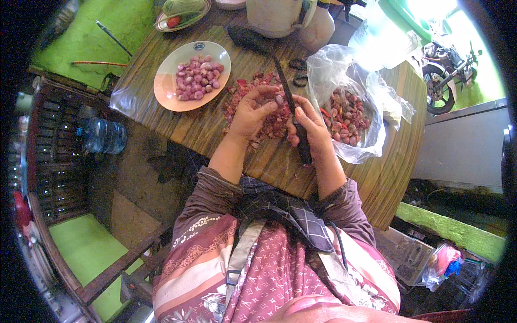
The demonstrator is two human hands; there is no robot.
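Note:
My left hand (251, 114) pinches a small pale shallot (279, 99) between thumb and fingertips, above the middle of the table. Wrapped round the black handle of a long knife (284, 78) is my right hand (311, 125); the dark blade points up and away, close beside the shallot. Beneath both hands spreads a heap of reddish papery shallot skins (241, 88). To the left, pinkish peeled shallots (197, 78) fill the middle of a white plate (165, 96). On the right, an opened clear plastic bag (321, 63) holds brownish-red shallots (351, 119) and some red chillies.
Black-handled scissors (299, 80) lie beyond my right hand, between knife and bag. Farther back stand a large pale pitcher (273, 17), a dark elongated object (246, 39) and a plate of vegetables (183, 27). The wooden table (177, 128) ends close to my body.

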